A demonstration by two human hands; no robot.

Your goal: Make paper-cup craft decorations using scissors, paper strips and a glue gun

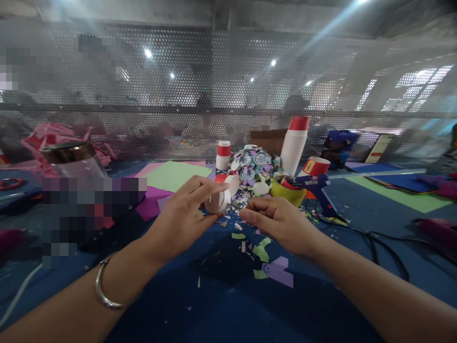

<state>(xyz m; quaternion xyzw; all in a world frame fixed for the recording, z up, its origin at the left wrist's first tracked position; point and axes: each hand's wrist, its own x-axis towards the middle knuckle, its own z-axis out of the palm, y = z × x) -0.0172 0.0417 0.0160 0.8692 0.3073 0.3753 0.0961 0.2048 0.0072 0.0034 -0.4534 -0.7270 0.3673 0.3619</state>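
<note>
In the middle of the head view my left hand (182, 214), with a silver bangle at its wrist, is closed around a white paper cup (217, 202). The cup is tilted, and its round end faces right. My right hand (274, 220) pinches a thin, dark, stick-like thing (234, 206) between thumb and forefinger. Its tip points at the cup; whether it touches cannot be made out. Just behind the held cup lies another red and white paper cup (233, 184). Below my hands are cut pieces of green paper (262, 252) and purple paper (280, 272).
Behind sits a pile of decorated paper discs (247, 167), beside a tall stack of paper cups (293, 147). A blue glue gun (323, 193) stands right of a yellow bowl (289, 193), its black cable (371, 238) trailing right. Left are green sheets (174, 175) and a lidded jar (74, 159).
</note>
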